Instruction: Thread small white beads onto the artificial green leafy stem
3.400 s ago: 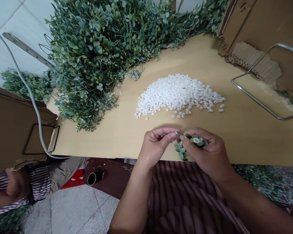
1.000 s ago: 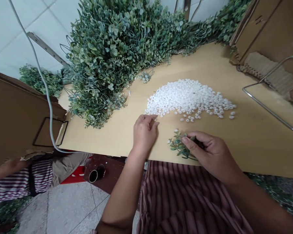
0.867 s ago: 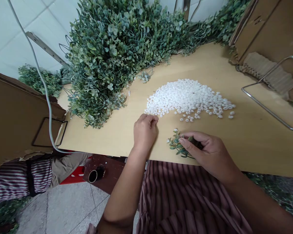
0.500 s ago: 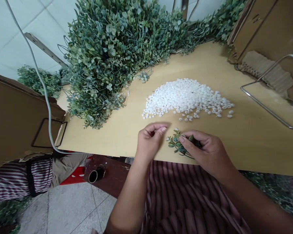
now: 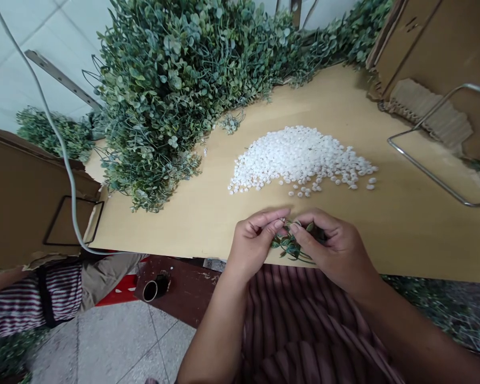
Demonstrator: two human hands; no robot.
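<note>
My right hand (image 5: 336, 242) is closed around a green artificial leaf sprig (image 5: 290, 249), its thumb and index finger pinching the stems near the front edge of the table. Against the sprig's upper tip, my left hand (image 5: 254, 242) has its thumb and index finger pinched together. A small white bead (image 5: 282, 219) shows at those fingertips; the fingers partly cover it. Just beyond both hands, a wide pile of white beads (image 5: 296, 152) lies on the tabletop, with several loose ones along its near side.
A large heap of leafy artificial greenery (image 5: 164, 96) fills the back left of the table (image 5: 160, 232). Cardboard boxes (image 5: 444, 64) stand at the sides, and a bent metal wire frame (image 5: 428, 173) is at right. A pale cable (image 5: 66, 154) hangs at left. Another person's striped sleeve (image 5: 64, 293) shows lower left.
My left hand has moved right and its fingertips now meet the sprig's tip. My right hand keeps hold of the sprig in nearly the same place. The view has shifted slightly.
</note>
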